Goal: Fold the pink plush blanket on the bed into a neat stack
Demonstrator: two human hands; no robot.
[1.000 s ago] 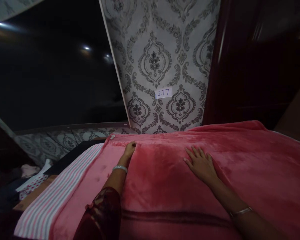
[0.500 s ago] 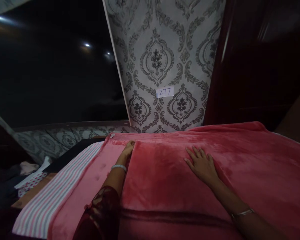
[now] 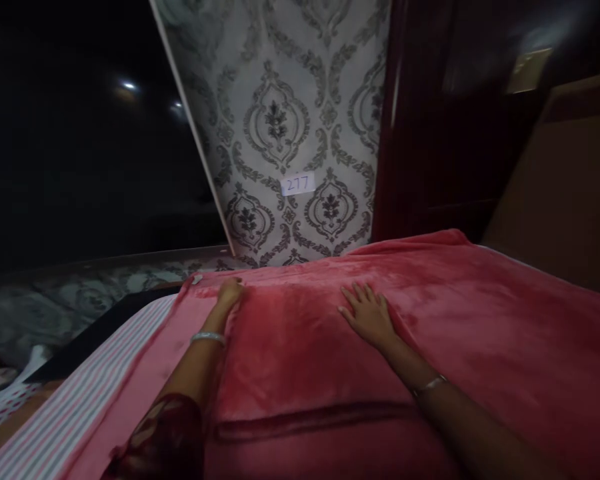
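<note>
The left hand [image 3: 229,293] pinches the far left edge of a plush red blanket [image 3: 430,320] spread over the bed. The right hand [image 3: 370,313] lies flat on it, fingers spread wide (holding nothing). A striped sheet [image 3: 65,413] shows along the bed's left edge.

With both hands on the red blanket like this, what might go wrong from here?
1. The left hand grips only the folded edge of the red blanket, so a pull may drag the fold crooked.
2. The right hand lies flat and open; the plush cloth may slide or bunch under it.
3. The room is dark, so wrinkles may go unnoticed.
</note>
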